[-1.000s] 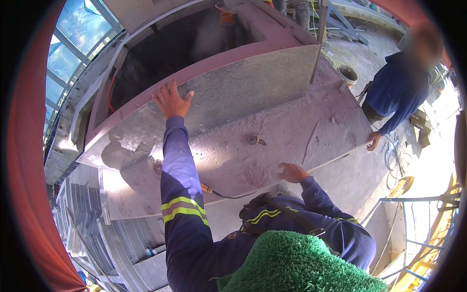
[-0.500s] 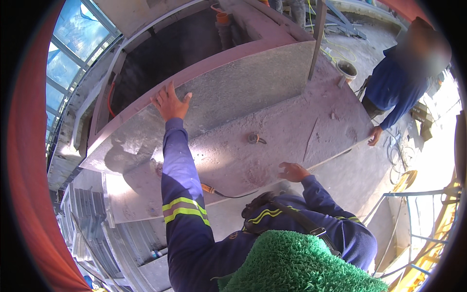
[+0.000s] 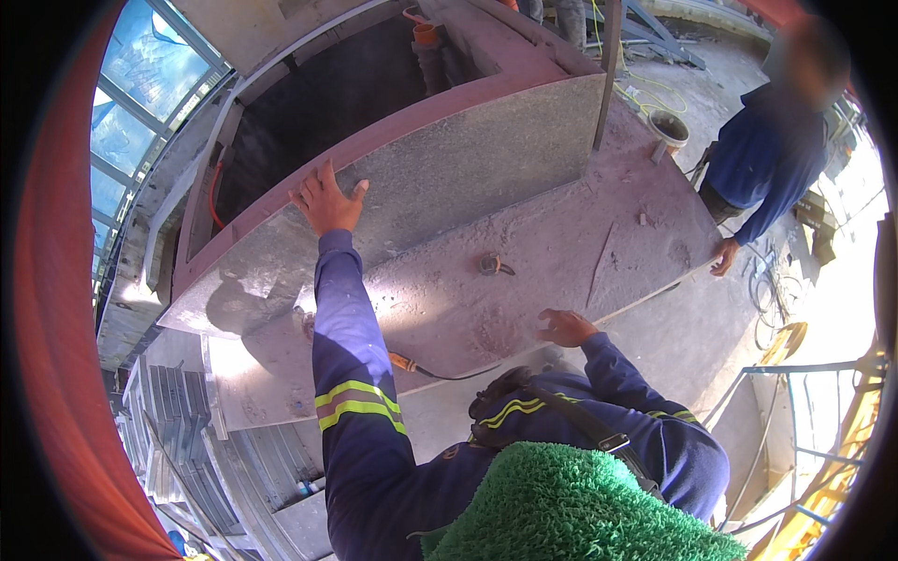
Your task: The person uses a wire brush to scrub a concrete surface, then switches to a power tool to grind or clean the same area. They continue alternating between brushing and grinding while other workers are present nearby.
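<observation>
My left hand (image 3: 327, 200) lies spread against the upright grey panel (image 3: 477, 159), its fingertips near the reddish top edge. At the front edge of the dusty, reddish slab (image 3: 440, 318) is my right hand (image 3: 568, 328), fingers stretched loosely and nothing in them. Whether it touches the slab I cannot tell. Between my hands, farther in, sits a small round dark object with a short tail (image 3: 492, 265). Beside my left sleeve rests an orange-handled tool (image 3: 402, 362), a dark cord running from it.
Behind the panel is a dark recess (image 3: 327, 112) with an orange-topped pipe (image 3: 426, 35). At right a co-worker in blue (image 3: 762, 168) has a hand (image 3: 724, 256) at the slab's corner, near a bucket (image 3: 668, 131). Metal strips (image 3: 178, 402) are stacked at lower left; yellow scaffolding (image 3: 847, 439) stands at right.
The co-worker's head and upper body have shifted slightly. My hands keep their places, and the whole view has moved only a little.
</observation>
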`<control>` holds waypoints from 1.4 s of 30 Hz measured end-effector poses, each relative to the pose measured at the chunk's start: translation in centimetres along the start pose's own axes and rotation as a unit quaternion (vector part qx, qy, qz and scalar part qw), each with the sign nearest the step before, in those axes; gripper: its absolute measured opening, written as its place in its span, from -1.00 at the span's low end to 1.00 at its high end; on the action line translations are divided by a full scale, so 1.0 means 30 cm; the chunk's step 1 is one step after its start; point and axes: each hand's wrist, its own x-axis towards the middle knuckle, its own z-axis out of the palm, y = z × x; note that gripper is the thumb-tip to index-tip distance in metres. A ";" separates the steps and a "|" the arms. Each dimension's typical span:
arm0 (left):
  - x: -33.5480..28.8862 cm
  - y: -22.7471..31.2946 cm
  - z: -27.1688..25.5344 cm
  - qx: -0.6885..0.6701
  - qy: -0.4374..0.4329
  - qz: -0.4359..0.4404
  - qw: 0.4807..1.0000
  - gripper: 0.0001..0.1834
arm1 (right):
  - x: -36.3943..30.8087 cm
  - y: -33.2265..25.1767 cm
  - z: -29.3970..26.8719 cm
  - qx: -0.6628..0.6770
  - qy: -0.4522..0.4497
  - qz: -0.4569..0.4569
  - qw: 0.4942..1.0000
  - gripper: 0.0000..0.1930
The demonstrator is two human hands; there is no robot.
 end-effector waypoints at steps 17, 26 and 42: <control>-0.001 0.004 -0.004 0.004 -0.007 -0.005 1.000 0.04 | 0.003 -0.009 0.018 -0.011 -0.005 0.001 1.000 -0.35; -0.001 0.002 -0.001 0.002 -0.006 -0.004 1.000 0.04 | 0.012 0.035 0.061 -0.021 0.012 -0.008 1.000 -0.35; -0.007 0.003 0.019 -0.003 0.028 -0.001 1.000 0.05 | -0.006 0.056 0.039 -0.011 0.006 -0.011 1.000 -0.36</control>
